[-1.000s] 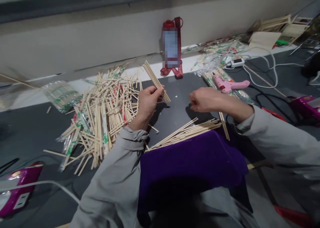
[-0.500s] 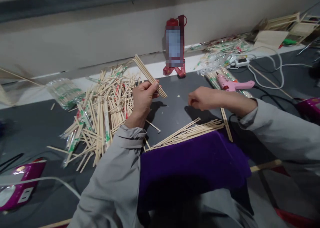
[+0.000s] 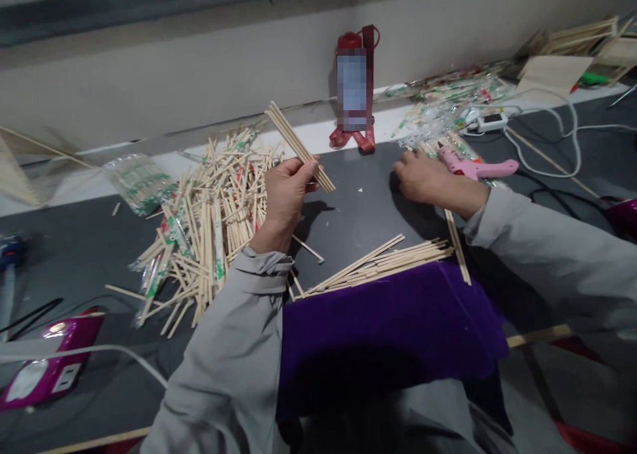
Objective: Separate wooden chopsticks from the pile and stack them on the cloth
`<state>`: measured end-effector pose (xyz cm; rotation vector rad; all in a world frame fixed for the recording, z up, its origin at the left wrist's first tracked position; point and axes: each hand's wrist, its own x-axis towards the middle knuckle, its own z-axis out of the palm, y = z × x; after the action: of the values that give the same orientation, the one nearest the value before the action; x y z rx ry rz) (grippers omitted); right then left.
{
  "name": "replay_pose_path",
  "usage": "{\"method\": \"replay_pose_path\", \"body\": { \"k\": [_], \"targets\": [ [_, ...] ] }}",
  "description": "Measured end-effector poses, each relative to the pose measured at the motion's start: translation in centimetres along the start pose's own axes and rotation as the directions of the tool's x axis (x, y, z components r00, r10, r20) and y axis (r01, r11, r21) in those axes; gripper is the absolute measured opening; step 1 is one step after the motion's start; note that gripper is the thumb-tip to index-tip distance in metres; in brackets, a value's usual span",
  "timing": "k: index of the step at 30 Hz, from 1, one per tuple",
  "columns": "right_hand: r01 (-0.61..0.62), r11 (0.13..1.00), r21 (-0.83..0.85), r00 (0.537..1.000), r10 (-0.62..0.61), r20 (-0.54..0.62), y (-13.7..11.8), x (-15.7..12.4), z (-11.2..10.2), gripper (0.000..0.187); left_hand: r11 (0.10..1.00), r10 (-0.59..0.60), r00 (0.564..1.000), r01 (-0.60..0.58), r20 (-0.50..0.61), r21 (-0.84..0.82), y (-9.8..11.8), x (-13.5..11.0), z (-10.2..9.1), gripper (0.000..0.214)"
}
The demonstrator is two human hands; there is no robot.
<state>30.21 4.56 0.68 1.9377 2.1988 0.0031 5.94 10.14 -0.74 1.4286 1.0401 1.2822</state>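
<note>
My left hand (image 3: 286, 192) is closed on a small bundle of wooden sticks (image 3: 293, 142) that slants up and to the left above the dark mat (image 3: 358, 208). My right hand (image 3: 423, 175) rests low on the mat right beside the pink glue gun (image 3: 478, 167); its fingers point away and are partly hidden, so I cannot make out whether they hold anything. A row of bare sticks (image 3: 383, 261) lies along the edge of the purple cloth (image 3: 388, 328) over my lap.
A big heap of loose and wrapped sticks (image 3: 209, 215) lies at the left. A red bottle (image 3: 354, 82) stands by the wall. Plastic wrappers (image 3: 438, 102), a white adapter with cables (image 3: 490, 121), and purple devices (image 3: 54, 364) lie around.
My right hand has moved up and to the right, from the middle of the mat to the glue gun. My left hand keeps the stick bundle, raised slightly.
</note>
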Motion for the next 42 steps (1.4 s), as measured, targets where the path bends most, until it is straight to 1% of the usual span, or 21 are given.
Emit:
{"method": "replay_pose_path", "body": {
  "k": [1,2,3,4,6,9,11,13,17,18,19,21,22,23,25,27,29,32,35,37,42],
  "targets": [
    [-0.044,0.997,-0.058,0.997,0.041,-0.061,-0.3,-0.2,0.2,0.035,1.0,0.006,1.0,-0.006,-0.005,0.003,0.1,0.1,-0.2,0.031],
    [-0.037,0.996,-0.075,0.994,0.028,-0.105,-0.8,-0.4,0.3,0.035,1.0,0.009,1.0,-0.009,-0.011,0.009,0.1,0.1,-0.3,0.032],
    [0.041,0.997,-0.064,0.992,-0.048,-0.118,-1.6,-0.7,0.3,0.034,1.0,0.008,1.0,-0.008,-0.014,0.017,0.2,0.2,-0.4,0.032],
    [0.165,0.986,-0.031,0.98,-0.167,-0.112,-2.7,-0.9,0.2,0.033,1.0,0.007,1.0,-0.006,-0.014,0.024,0.2,0.2,-0.4,0.032],
    [0.418,0.908,0.038,0.906,-0.413,-0.097,-5.4,-1.4,-0.1,0.033,0.999,0.006,1.0,-0.005,-0.015,0.032,0.2,0.1,-0.4,0.031],
    [0.616,0.785,0.062,0.784,-0.604,-0.143,-9.0,-1.9,0.0,0.04,0.999,0.01,1.0,-0.01,-0.013,0.035,0.1,0.0,-0.4,0.031],
    [0.655,0.754,0.053,0.752,-0.641,-0.154,-10.5,-2.0,0.2,0.038,1.0,0.007,1.0,-0.007,-0.016,0.026,0.1,0.0,-0.4,0.03],
    [0.661,0.747,0.063,0.748,-0.651,-0.129,-11.0,-2.3,0.5,0.032,1.0,0.009,1.0,-0.009,-0.022,0.013,0.2,0.1,-0.6,0.029],
    [0.697,0.715,0.048,0.716,-0.69,-0.106,-10.0,-2.8,1.3,0.024,1.0,0.023,0.999,-0.024,-0.041,-0.015,0.4,0.4,-1.0,0.026],
    [0.7,0.714,0.021,0.712,-0.695,-0.105,-9.3,-2.7,1.5,0.024,1.0,0.023,0.999,-0.024,-0.044,-0.02,0.5,0.4,-1.1,0.026],
    [0.681,0.732,-0.016,0.727,-0.679,-0.102,-8.4,-2.5,1.7,0.024,0.999,0.023,0.999,-0.024,-0.045,-0.022,0.5,0.4,-1.2,0.026],
    [0.555,0.823,-0.122,0.821,-0.566,-0.077,-6.5,-1.9,1.9,0.024,0.999,0.024,0.999,-0.025,-0.041,-0.025,0.5,0.5,-1.2,0.027],
    [0.443,0.876,-0.19,0.885,-0.461,-0.062,-5.5,-1.6,1.8,0.023,0.999,0.027,0.999,-0.028,-0.038,-0.026,0.6,0.5,-1.3,0.028],
    [0.339,0.906,-0.253,0.931,-0.362,-0.047,-4.8,-1.2,1.7,0.023,0.999,0.03,0.999,-0.031,-0.035,-0.026,0.6,0.5,-1.3,0.028],
    [0.239,0.923,-0.302,0.964,-0.263,-0.041,-4.3,-0.9,1.1,0.022,0.999,0.034,0.999,-0.035,-0.037,-0.018,0.6,0.6,-1.3,0.029],
    [0.312,0.919,-0.241,0.944,-0.329,-0.033,-5.4,-1.0,0.4,0.024,0.999,0.037,0.998,-0.037,-0.044,-0.005,0.6,0.6,-1.4,0.03],
    [0.459,0.875,-0.151,0.882,-0.469,-0.039,-7.6,-1.2,0.1,0.029,0.999,0.04,0.998,-0.04,-0.05,0.005,0.6,0.6,-1.3,0.031],
    [0.604,0.79,-0.11,0.774,-0.613,-0.155,-11.1,-0.7,0.4,0.037,0.999,0.041,0.998,-0.041,-0.045,0.016,0.5,0.5,-1.2,0.031],
    [0.654,0.747,-0.118,0.706,-0.659,-0.259,-13.4,1.1,0.9,0.041,0.999,0.035,0.998,-0.035,-0.044,0.018,0.5,0.4,-1.1,0.027],
    [0.671,0.736,-0.093,0.699,-0.669,-0.252,-14.4,2.6,1.0,0.039,0.999,0.032,0.998,-0.031,-0.049,0.017,0.4,0.4,-1.0,0.025],
    [0.622,0.783,-0.021,0.772,-0.618,-0.151,-15.8,4.8,0.4,0.038,0.999,0.014,0.999,-0.012,-0.051,0.04,0.4,0.3,-0.9,0.025]
  ]
}}
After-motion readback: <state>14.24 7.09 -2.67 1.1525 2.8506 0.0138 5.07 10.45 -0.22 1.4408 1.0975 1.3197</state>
